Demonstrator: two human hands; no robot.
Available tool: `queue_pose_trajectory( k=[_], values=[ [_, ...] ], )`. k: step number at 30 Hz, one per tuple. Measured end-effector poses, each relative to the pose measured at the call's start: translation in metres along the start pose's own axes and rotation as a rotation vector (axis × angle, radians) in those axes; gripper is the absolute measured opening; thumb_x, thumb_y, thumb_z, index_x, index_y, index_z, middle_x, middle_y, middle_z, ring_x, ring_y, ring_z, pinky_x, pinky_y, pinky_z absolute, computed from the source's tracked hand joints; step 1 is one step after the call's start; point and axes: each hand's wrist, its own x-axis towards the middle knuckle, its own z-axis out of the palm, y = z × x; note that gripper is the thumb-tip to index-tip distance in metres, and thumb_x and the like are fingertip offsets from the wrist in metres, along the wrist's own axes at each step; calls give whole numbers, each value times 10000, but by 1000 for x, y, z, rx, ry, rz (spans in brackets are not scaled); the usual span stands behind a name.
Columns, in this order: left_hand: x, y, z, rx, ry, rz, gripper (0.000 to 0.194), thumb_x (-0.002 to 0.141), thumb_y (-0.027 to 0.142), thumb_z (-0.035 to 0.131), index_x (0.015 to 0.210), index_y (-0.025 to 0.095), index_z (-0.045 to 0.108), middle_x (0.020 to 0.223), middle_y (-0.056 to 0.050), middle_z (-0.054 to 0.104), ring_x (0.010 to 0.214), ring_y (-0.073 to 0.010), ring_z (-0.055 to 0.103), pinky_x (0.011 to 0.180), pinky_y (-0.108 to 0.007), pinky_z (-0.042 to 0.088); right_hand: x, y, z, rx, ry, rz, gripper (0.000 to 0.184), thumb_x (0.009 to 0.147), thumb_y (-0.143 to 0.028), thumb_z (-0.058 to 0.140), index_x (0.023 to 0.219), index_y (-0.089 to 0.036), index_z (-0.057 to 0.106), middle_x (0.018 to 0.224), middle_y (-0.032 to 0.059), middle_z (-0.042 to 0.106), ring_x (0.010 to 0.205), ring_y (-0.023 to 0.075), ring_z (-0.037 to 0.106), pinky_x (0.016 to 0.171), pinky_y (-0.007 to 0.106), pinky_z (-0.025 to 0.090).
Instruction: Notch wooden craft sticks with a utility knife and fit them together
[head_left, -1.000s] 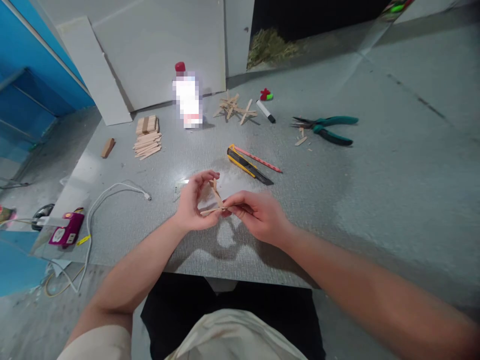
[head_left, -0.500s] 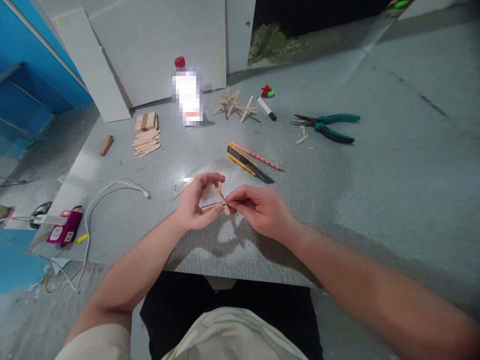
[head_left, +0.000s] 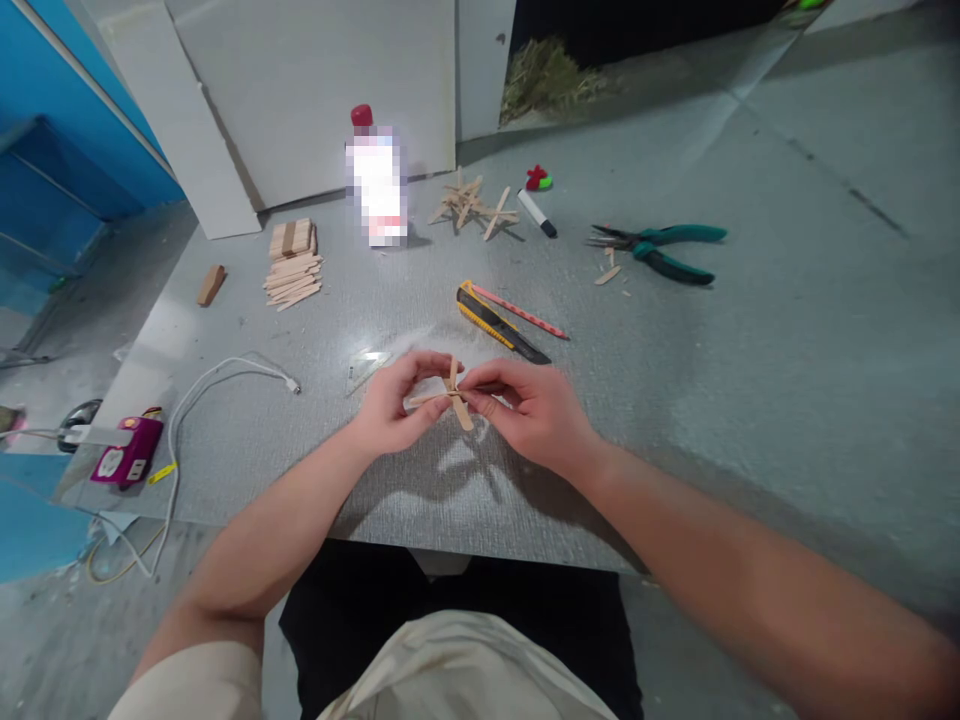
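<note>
Crossed wooden sticks (head_left: 463, 414), one set, nearer the wearer than the utility knife (head_left: 495, 321): presumably light, stiff, brittle in bending, best held at the crossing, where the right hand (head_left: 536, 408) pinches and the left hand (head_left: 397, 405), loosely curled, grips with its thumb.

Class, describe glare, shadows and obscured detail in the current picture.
Head view: glare brightens the clear flat piece; the bare left hand and bare right hand cast shadows on the grey textured tabletop; pixelation obscures the red-capped white bottle.
</note>
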Motion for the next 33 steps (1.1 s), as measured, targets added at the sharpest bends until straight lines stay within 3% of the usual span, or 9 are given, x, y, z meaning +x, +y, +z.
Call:
queue_pose_trajectory(
  k=[8,16,22,33],
  values=[
    [3,0,3,-150,-9,-107,395,982,448,643,1289,201,614,1262,-134,708,1145,-224,710,968,-354,580,0,3,2,118,38,77,56,914,-299,693,904,-245,704,877,21,765,803,180,742,776,338,626],
    [2,-7,8,-241,17,-216,393,983,518,621,1195,188,657,1103,-97,752,940,-184,754,825,-312,614,1,7,1,173,85,139,114,890,-351,750,923,-247,715,917,30,774,843,192,763,829,373,650],
    [4,4,7,-243,6,-217,373,941,473,705,1177,185,672,1095,-93,751,952,-177,744,812,-287,600,-2,6,0,166,96,140,100,892,-339,752,926,-251,720,898,27,786,805,188,772,796,355,662],
    [0,1,11,-328,43,-202,371,965,434,683,1263,234,590,1235,-112,748,1163,-229,726,958,-374,599,-2,0,1,113,95,78,26,857,-243,747,875,-261,754,856,15,790,809,184,768,794,333,648]
  ],
)
